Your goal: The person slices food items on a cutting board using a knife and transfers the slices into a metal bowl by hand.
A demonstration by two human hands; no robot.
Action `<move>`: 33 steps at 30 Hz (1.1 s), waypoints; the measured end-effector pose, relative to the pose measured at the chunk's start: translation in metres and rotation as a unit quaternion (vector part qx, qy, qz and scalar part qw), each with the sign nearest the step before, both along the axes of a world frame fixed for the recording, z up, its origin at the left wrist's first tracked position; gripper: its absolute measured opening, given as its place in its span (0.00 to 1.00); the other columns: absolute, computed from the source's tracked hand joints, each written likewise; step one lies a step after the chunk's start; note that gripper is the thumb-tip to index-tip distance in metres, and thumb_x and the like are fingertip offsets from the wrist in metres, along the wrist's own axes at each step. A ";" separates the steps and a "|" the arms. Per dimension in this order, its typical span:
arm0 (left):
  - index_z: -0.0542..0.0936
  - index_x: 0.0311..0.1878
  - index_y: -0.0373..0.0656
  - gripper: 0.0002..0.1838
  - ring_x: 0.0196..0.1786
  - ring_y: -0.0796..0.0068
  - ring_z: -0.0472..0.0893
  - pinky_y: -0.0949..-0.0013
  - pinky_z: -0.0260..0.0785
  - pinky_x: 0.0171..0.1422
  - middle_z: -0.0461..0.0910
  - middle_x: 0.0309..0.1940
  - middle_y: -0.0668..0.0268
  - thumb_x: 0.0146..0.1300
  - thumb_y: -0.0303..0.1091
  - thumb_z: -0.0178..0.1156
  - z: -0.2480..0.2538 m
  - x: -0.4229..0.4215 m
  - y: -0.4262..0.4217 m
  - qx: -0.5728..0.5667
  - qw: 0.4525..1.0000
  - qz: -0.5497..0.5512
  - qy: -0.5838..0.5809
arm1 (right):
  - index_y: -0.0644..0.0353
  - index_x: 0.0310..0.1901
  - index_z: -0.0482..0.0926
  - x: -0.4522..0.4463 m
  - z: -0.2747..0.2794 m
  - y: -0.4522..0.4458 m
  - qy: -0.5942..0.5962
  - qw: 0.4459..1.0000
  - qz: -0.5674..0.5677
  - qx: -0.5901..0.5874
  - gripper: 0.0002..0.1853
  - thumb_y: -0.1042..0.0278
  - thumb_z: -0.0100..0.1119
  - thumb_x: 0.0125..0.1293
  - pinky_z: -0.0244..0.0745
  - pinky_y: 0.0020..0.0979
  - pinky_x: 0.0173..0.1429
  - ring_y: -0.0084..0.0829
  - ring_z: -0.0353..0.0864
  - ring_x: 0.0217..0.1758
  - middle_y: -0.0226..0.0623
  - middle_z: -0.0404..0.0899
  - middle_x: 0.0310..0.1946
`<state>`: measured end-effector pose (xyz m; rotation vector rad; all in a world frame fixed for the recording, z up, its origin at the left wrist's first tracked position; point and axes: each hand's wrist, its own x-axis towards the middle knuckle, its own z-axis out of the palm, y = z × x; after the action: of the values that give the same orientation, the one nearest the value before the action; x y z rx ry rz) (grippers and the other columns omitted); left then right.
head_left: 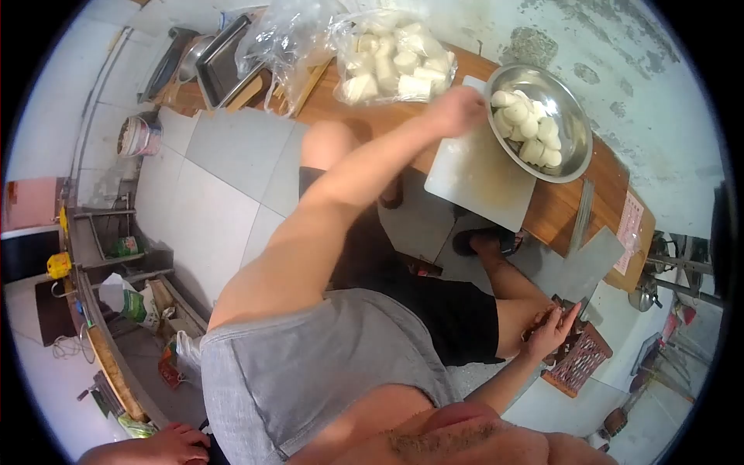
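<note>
My left hand (459,113) is closed at the left rim of a steel bowl (572,124), and its fingertips are partly hidden. In the bowl lie several pale, thick cut pieces (528,128), which look like a peeled vegetable. The bowl sits over the far end of a whitish cutting board (477,178). Low on the right, beside my knee, my right hand (552,329) grips a cleaver (598,262). Its broad blade points up toward the table's right end, and its handle is mostly covered by my fingers.
On the wooden table (612,167), a clear bag of pale chunks (399,62) stands near a crumpled plastic bag (291,46) and a dark metal tray (225,62). A patterned red basket (577,360) is below my right hand. Another person's hand (180,446) shows at lower left.
</note>
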<state>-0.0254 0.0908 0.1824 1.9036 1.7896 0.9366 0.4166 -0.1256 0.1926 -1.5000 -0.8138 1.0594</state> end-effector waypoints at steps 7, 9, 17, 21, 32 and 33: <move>0.83 0.40 0.31 0.16 0.30 0.67 0.82 0.62 0.76 0.39 0.84 0.27 0.57 0.68 0.38 0.56 -0.041 -0.255 -0.038 -0.041 0.935 0.341 -0.086 | 0.51 0.79 0.58 0.011 -0.007 0.002 0.021 1.000 0.005 0.016 0.31 0.73 0.51 0.78 0.65 0.22 0.27 0.19 0.69 0.25 0.33 0.77 0.35; 0.83 0.39 0.33 0.14 0.28 0.69 0.81 0.62 0.76 0.38 0.84 0.26 0.57 0.67 0.35 0.55 -0.067 -0.281 -0.028 -0.194 0.952 0.235 -0.033 | 0.51 0.79 0.58 0.000 0.001 0.006 0.009 0.999 -0.022 -0.032 0.32 0.71 0.52 0.77 0.67 0.22 0.27 0.19 0.71 0.26 0.33 0.79 0.36; 0.74 0.61 0.36 0.23 0.54 0.53 0.77 0.55 0.71 0.59 0.76 0.55 0.50 0.73 0.44 0.52 -0.108 -0.290 0.030 -0.216 0.964 0.055 0.148 | 0.41 0.79 0.58 -0.009 0.025 0.004 0.065 0.987 -0.069 -0.129 0.35 0.67 0.58 0.73 0.62 0.25 0.21 0.20 0.69 0.21 0.26 0.74 0.29; 0.70 0.72 0.37 0.30 0.67 0.45 0.75 0.51 0.69 0.69 0.73 0.69 0.46 0.76 0.48 0.51 -0.093 -0.291 0.041 -0.202 0.956 0.073 0.201 | 0.41 0.80 0.56 -0.011 0.023 0.004 0.132 0.981 -0.097 -0.101 0.35 0.67 0.56 0.75 0.67 0.25 0.22 0.20 0.71 0.23 0.29 0.77 0.33; 0.70 0.71 0.35 0.32 0.66 0.45 0.75 0.52 0.68 0.70 0.73 0.68 0.44 0.72 0.46 0.56 -0.075 -0.270 0.064 -0.168 0.956 0.086 0.225 | 0.44 0.80 0.57 -0.009 0.022 0.009 0.109 0.990 -0.053 -0.065 0.36 0.68 0.57 0.72 0.69 0.26 0.23 0.21 0.73 0.23 0.29 0.79 0.31; 0.70 0.71 0.34 0.32 0.66 0.45 0.75 0.52 0.68 0.70 0.73 0.68 0.44 0.72 0.46 0.57 -0.075 -0.267 0.063 -0.168 0.956 0.087 0.225 | 0.45 0.80 0.57 -0.005 0.015 0.010 0.098 0.992 -0.046 -0.062 0.36 0.68 0.57 0.72 0.69 0.26 0.23 0.21 0.73 0.23 0.29 0.79 0.31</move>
<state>-0.2927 0.1543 0.1075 1.8552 2.2301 0.2179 0.4116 -0.1155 0.2071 -1.4947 -0.5453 1.1846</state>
